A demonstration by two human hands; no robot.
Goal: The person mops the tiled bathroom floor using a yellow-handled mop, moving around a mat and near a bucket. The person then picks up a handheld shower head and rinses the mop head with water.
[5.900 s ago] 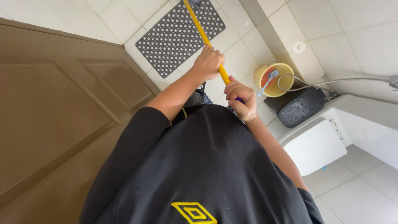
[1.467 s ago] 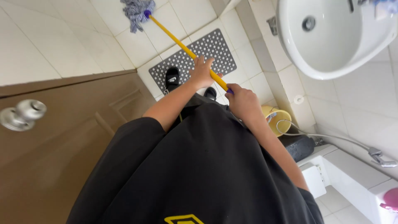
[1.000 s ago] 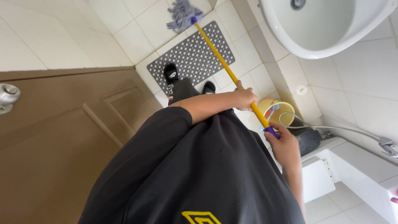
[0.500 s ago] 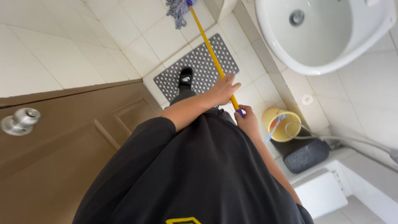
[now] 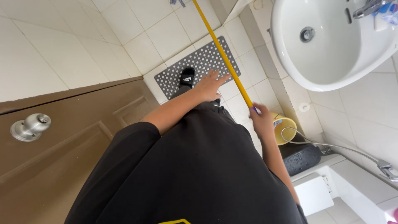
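Running from twelve o'clock down toward the middle, the yellow mop handle (image 5: 224,57) crosses the tiled floor (image 5: 157,37) at a slant, its head almost out of view at the top edge. The right hand (image 5: 262,120) is closed around its purple-tipped lower end. The left hand (image 5: 210,85) is spread open with fingers fanned, just beside the handle and gripping nothing. Under it lies a grey dotted mat (image 5: 199,66) with a black sandal (image 5: 187,77) on it. A white sink (image 5: 331,45) sits at two o'clock, a yellow bucket (image 5: 286,129) at four, a brown door (image 5: 62,141) with a metal knob (image 5: 30,126) at nine.
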